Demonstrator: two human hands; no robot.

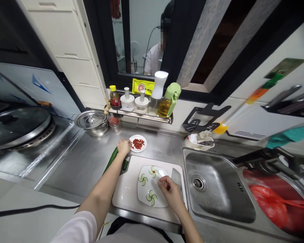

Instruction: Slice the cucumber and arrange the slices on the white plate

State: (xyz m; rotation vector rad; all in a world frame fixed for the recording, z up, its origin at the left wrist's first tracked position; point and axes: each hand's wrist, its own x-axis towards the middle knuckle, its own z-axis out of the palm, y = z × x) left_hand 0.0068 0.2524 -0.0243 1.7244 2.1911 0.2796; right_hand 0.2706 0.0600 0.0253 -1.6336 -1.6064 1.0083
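Observation:
My left hand is closed at the left rim of a small white plate that holds chopped red pieces. A long green cucumber lies beside that hand, partly behind my forearm. A cucumber end rests at the cutting board's upper left corner. My right hand hovers over the right side of a white serving plate, thumb and fingers pinched; what is between them is too small to name. Cucumber slices form three pinwheels on the serving plate, the top one with a red centre.
The white cutting board bears the serving plate and a knife blade. At right is a steel sink with a black faucet. Behind stand a condiment rack and a lidded steel pot. A covered pan sits left.

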